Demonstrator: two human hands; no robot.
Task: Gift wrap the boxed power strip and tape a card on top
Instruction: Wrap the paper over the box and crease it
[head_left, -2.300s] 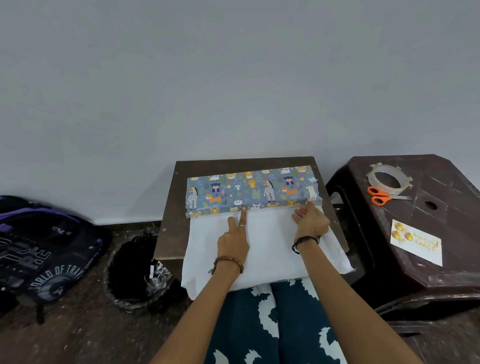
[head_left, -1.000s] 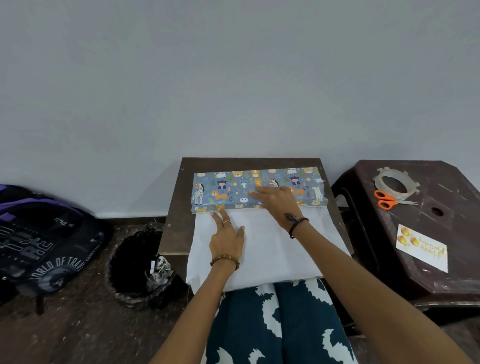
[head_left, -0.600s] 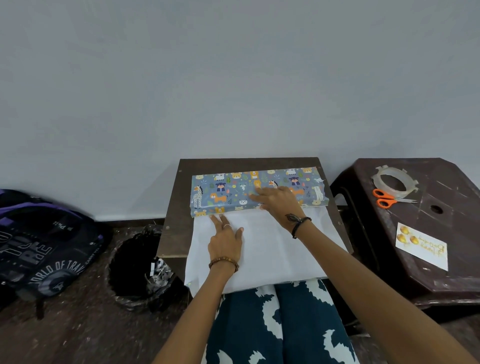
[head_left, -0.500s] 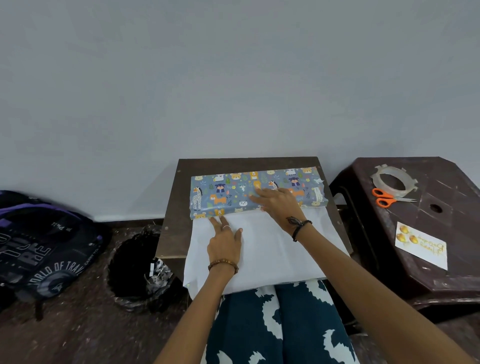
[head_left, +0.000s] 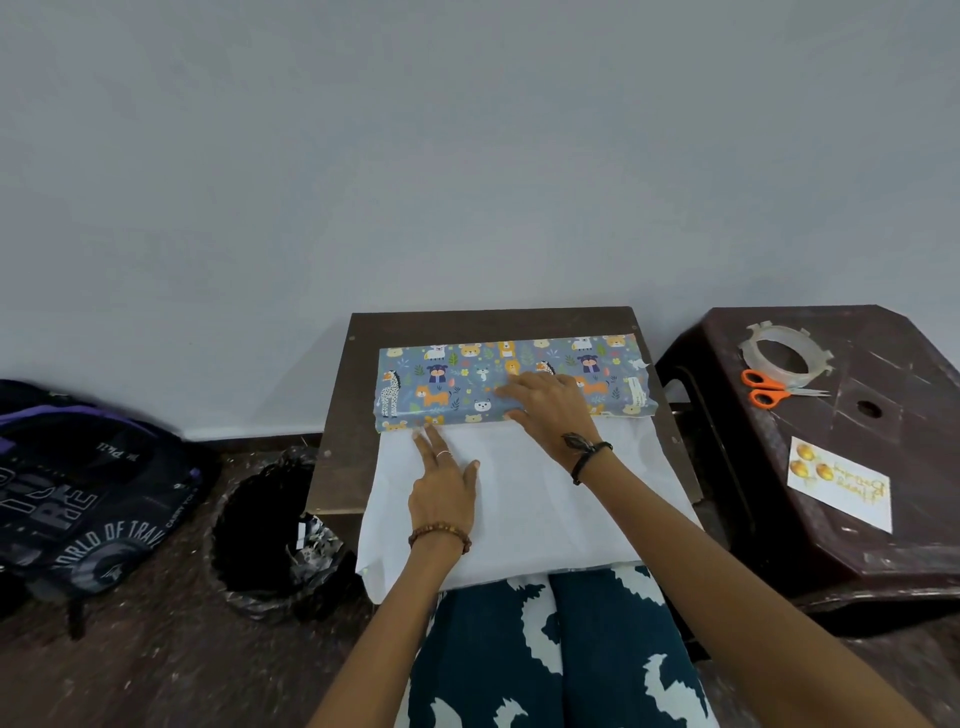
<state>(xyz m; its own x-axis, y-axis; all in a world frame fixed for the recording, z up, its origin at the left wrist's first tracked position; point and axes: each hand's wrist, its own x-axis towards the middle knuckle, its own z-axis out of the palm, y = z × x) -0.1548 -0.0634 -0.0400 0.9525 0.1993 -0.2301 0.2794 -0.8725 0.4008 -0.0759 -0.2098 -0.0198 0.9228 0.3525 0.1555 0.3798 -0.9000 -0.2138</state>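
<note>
Pressing one box, two hands

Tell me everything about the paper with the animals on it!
The paper is blue-grey outside with cartoon animals and leaves, plain white inside. It is folded over a long box on the small table, white part spreading toward the person. The right hand presses on the printed fold; the left hand lies flat on the white part.

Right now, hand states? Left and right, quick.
Left hand: open, flat on the white side of the wrapping paper.
Right hand: open, pressing on the wrapped box.
</note>
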